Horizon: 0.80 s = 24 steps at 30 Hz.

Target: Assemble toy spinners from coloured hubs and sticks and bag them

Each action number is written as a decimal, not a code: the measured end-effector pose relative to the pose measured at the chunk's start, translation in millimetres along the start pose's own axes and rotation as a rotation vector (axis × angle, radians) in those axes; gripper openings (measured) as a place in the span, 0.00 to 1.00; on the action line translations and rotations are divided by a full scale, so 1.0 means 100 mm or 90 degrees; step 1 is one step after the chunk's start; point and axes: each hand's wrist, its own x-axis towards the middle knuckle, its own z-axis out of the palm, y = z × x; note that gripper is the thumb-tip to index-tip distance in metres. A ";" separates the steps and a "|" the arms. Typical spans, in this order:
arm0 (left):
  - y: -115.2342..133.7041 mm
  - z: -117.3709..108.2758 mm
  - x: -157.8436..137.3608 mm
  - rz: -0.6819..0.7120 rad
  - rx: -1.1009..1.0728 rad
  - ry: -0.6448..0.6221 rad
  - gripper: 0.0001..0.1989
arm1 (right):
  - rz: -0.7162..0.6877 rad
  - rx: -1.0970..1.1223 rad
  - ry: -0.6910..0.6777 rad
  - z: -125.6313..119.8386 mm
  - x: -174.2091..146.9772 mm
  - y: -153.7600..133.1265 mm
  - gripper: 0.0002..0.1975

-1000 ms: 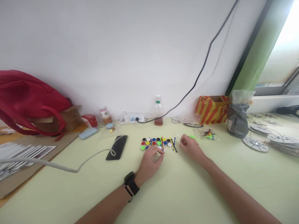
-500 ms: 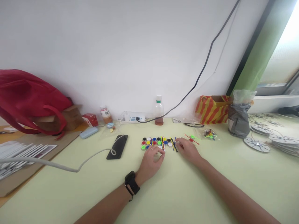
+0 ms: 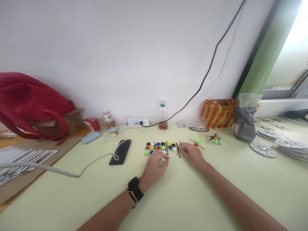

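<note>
Small coloured discs in black, white, red, yellow, blue and green stand in rows in the middle of the table. Thin coloured sticks lie upright between them, and a yellow and dark pair of sticks ends the row on the right. My left hand rests at the near side of the discs, thumb and index tips nearly meeting by the sticks; anything between them is too small to see. My right hand is beside the right-hand sticks, fingers bent together at them. What it pinches is unclear.
Right of my right hand lie red sticks with discs and a small clear bag of parts. A black phone with a grey cable lies left. A bottle, power strip and striped bag stand by the wall.
The whole view has shifted slightly left. My right hand has moved a little with the sticks beside it; my left hand keeps its pose.
</note>
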 end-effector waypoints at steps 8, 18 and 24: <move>-0.01 0.00 -0.01 0.004 0.006 0.001 0.09 | -0.007 -0.027 -0.012 -0.02 0.00 0.01 0.12; -0.01 0.00 -0.02 -0.004 0.013 -0.002 0.08 | 0.000 -0.067 -0.015 -0.02 0.02 0.06 0.12; -0.01 0.00 -0.01 -0.001 0.007 -0.007 0.08 | 0.021 -0.051 -0.035 -0.04 0.03 0.09 0.11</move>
